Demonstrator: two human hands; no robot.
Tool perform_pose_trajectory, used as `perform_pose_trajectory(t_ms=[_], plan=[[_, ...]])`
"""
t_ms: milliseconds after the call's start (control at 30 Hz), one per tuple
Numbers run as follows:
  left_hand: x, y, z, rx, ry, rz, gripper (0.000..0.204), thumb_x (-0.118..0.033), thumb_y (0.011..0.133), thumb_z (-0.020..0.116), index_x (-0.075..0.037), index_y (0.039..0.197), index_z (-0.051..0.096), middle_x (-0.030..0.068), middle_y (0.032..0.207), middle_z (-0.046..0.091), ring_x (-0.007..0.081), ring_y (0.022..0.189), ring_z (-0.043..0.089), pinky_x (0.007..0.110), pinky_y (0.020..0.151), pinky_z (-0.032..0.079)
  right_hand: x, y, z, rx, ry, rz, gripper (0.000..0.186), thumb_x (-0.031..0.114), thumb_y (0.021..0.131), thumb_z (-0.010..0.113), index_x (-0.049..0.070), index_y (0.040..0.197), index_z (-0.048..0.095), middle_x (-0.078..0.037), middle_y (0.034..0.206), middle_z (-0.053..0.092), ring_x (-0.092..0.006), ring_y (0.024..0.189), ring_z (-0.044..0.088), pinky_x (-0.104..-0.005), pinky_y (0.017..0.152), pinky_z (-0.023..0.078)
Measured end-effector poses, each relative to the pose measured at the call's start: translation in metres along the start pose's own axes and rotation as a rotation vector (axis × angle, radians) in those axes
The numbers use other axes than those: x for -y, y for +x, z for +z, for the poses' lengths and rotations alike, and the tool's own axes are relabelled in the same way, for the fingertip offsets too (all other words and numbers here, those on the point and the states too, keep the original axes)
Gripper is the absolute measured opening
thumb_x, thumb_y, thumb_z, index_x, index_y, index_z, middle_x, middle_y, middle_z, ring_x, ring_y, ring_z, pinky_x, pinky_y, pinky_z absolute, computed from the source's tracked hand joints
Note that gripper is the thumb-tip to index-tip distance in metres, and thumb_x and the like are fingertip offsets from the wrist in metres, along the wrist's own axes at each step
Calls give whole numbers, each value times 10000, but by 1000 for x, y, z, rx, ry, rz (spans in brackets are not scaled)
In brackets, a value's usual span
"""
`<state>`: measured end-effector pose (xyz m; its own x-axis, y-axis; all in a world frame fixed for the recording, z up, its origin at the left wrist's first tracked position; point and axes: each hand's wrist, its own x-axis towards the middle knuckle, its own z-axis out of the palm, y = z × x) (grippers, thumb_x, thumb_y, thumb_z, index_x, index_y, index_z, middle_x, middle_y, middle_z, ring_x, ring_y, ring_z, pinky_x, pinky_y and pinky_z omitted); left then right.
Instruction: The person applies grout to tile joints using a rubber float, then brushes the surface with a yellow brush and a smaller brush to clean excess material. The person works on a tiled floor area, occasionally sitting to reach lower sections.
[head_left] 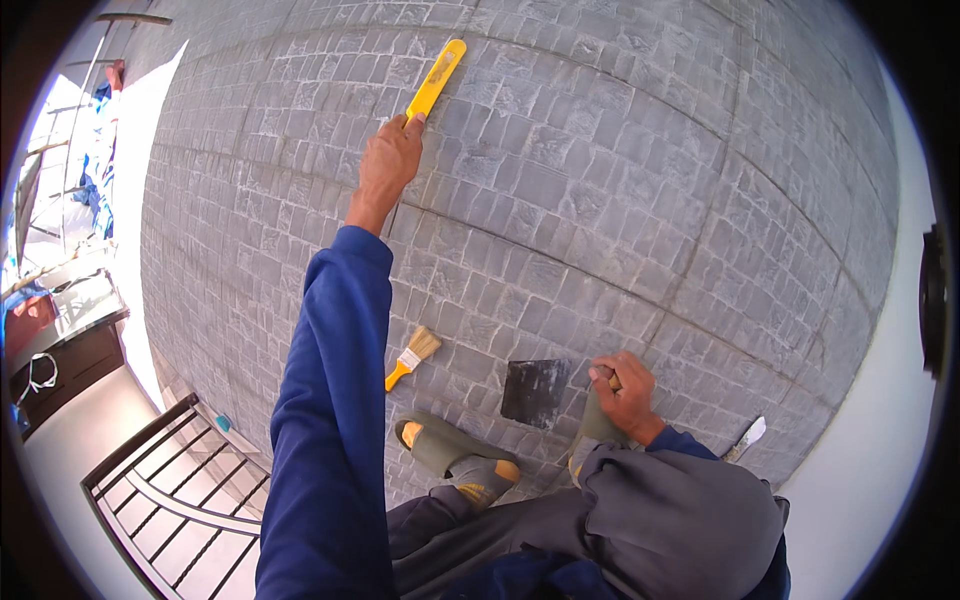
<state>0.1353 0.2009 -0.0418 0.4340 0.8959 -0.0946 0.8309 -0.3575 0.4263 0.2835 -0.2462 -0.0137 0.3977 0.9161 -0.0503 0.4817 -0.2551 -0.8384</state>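
Observation:
My left arm reaches far forward over the grey floor, and my left hand (388, 160) is closed around the near end of a long flat yellow tool (438, 78) with a rounded far end and dark smudges on it. What kind of tool it is I cannot tell. Close to my right foot, my right hand (627, 392) is closed, with a bit of something brownish at its fingers that I cannot make out. A dark square plate (535, 392) with pale smears lies left of it. A paintbrush (412, 358) with a yellow handle and pale bristles rests on the floor nearer my left foot.
Stone-patterned floor (560, 180) with long joint lines spreads ahead. A white-tipped tool (748, 436) lies right of my knee, by the white wall (860, 440). Dark metal railings (180, 500) stand at lower left. A green sandal (440, 445) is on my left foot.

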Motion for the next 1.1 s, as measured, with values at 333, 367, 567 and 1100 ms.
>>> perform_pose_trajectory(t_ms=[333,367,567,1100], plan=[[62,-220,-70,237,47,-233,409,-405,1047,463,-18,1073,591,245,655,600,467,601,599,529,511,416,-1,-2,0,-20,33,49,84,104,840,717,61,904,682,-64,719,573,-207,596,562,-327,538,439],[61,-217,-72,250,48,-257,407,-405,1049,460,-19,1058,590,245,654,597,466,597,596,526,508,414,-1,-1,0,-27,10,16,87,109,840,719,62,903,682,-61,718,574,-206,596,563,-326,538,440],[13,-86,-35,136,62,-127,507,-444,1032,461,23,1175,600,308,850,659,522,837,633,582,692,487,2,1,2,-1,-47,0,111,131,829,737,67,903,684,-50,726,587,-205,602,572,-324,546,447],[45,-131,-36,132,-3,-55,382,-393,1053,457,-26,990,544,260,654,586,485,610,589,545,517,398,1,-2,0,-37,13,33,92,122,846,720,75,914,681,-60,730,586,-215,613,584,-334,544,454]])
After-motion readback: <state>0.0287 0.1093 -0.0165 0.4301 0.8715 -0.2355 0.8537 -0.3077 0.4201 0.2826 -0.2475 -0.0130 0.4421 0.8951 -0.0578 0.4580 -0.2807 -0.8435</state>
